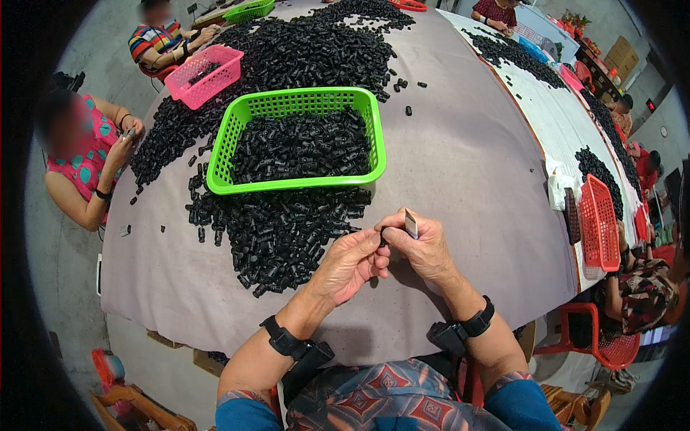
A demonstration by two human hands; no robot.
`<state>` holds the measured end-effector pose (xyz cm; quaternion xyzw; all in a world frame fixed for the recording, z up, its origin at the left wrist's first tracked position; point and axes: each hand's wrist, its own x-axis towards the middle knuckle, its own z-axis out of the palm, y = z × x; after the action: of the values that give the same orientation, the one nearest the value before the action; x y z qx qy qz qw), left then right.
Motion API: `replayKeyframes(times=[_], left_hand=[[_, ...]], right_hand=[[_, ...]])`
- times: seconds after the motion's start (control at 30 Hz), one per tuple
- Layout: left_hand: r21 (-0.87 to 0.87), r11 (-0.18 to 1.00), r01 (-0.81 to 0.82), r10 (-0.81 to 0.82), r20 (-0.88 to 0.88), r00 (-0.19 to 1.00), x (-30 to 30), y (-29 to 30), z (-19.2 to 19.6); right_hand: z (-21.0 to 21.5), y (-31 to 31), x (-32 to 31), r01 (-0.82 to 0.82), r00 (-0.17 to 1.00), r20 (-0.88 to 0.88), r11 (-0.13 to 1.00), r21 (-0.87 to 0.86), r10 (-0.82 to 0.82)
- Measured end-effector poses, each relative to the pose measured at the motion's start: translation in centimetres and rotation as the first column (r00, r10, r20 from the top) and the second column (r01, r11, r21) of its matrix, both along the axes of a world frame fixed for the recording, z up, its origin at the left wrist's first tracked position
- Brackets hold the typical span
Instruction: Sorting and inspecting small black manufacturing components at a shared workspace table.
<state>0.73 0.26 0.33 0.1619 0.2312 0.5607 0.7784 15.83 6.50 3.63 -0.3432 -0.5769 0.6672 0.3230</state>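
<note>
Just above the front of the table, my left hand pinches a small black plastic part between thumb and fingertips. Close against it, my right hand is closed around a small knife, whose flat pale blade sticks up between the fingers; the handle is hidden. The right thumb presses at the black part, and fingers cover most of it. Beyond my left hand lies a heap of loose black cylindrical parts. A bright green plastic basket, filled with similar parts, stands on that heap.
A larger black heap spreads across the far table. A pink basket stands at its left, near two seated people. On the right, a white-covered table carries more parts and a red basket, with several people around it.
</note>
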Motion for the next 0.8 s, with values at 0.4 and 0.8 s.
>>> replayKeyframes(times=[0.4,0.8], left_hand=[[0.01,0.994,-0.112,0.111,-0.229,0.967,0.6,-0.3,0.6],[-0.007,0.99,-0.141,0.138,-0.139,0.981,0.5,-0.3,0.0]], right_hand=[[-0.6,0.4,0.1,0.061,0.997,0.035,0.968,0.245,-0.072],[-1.6,0.2,-0.2,0.078,0.995,0.039,0.946,0.313,-0.095]])
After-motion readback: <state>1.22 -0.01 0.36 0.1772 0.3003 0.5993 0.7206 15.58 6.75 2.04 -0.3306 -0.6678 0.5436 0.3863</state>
